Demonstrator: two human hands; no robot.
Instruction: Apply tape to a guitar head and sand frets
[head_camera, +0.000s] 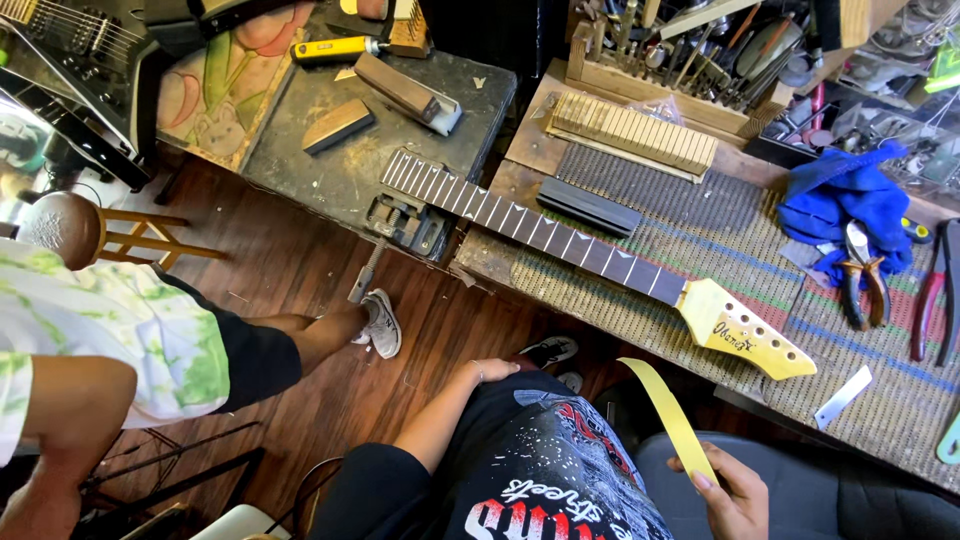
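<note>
Pinching a yellow strip (668, 412), right hand (735, 495) sits below guitar neck (560, 240).

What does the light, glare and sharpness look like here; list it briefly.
Head view: bright even daylight; glare on the glossy black guitar body; guitar neck sharp; wide-lens bending at edges; right hand with the yellow strip slightly soft.

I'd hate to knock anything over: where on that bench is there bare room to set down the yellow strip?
The ribbed mat is bare between the black block and the blue cloth. Another free patch lies below the headstock, left of the metal blade. It is crowded at the right edge around the pliers, and along the tool rack.
</note>
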